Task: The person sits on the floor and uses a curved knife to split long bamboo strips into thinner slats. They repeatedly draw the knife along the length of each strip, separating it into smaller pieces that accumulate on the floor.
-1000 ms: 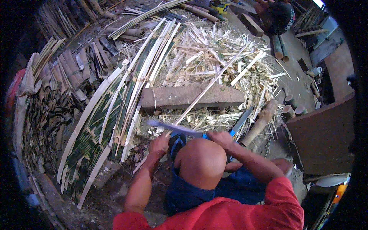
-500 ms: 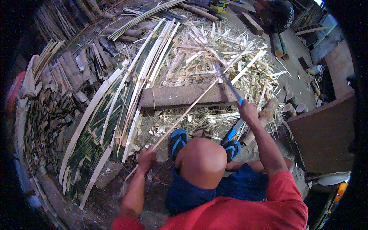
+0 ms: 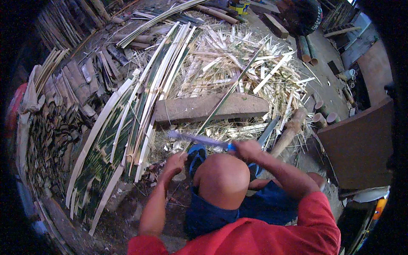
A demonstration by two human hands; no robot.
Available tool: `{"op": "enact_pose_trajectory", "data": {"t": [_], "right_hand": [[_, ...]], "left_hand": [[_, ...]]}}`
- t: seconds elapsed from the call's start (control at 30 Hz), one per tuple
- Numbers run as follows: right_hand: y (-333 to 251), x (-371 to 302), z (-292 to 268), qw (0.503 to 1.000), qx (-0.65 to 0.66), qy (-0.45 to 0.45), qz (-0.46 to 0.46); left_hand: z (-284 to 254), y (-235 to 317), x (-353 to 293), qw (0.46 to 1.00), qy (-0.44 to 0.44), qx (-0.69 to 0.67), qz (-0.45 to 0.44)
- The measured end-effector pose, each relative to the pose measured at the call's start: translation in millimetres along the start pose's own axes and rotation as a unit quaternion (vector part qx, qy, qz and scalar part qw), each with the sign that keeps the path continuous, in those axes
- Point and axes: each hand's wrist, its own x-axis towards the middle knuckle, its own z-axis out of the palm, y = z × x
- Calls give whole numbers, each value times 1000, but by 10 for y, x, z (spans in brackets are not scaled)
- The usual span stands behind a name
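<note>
Now right hand point(image 3: 247, 148) grips knife point(image 3: 196, 139), left hand point(image 3: 175, 162) bamboo strip point(image 3: 225, 97)

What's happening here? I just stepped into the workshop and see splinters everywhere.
A seated person is working a long bamboo strip with a blue-handled knife. The left hand grips the strip's near end, while the right hand holds the knife, its blade blurred across the strip. The strip slants over a wooden plank. Bamboo shavings lie piled beyond, and split bamboo slats to the left.
</note>
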Motion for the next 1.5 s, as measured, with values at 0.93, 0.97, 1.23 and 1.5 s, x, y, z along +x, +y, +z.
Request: {"op": "enact_pose_trajectory", "data": {"t": [0.93, 0.97, 1.23, 1.5], "right_hand": [[888, 118, -139, 936, 31, 294, 191], [914, 134, -161, 940, 44, 277, 194], [325, 139, 21, 934, 87, 279, 206], [1027, 147, 25, 950, 48, 193, 241]], "left_hand": [[-123, -390, -272, 997, -74, 28, -8], [-91, -307, -132, 997, -14, 64, 46], [266, 432, 1123, 996, -79, -7, 49], [-224, 10, -91, 994, -49, 84, -39]]}}
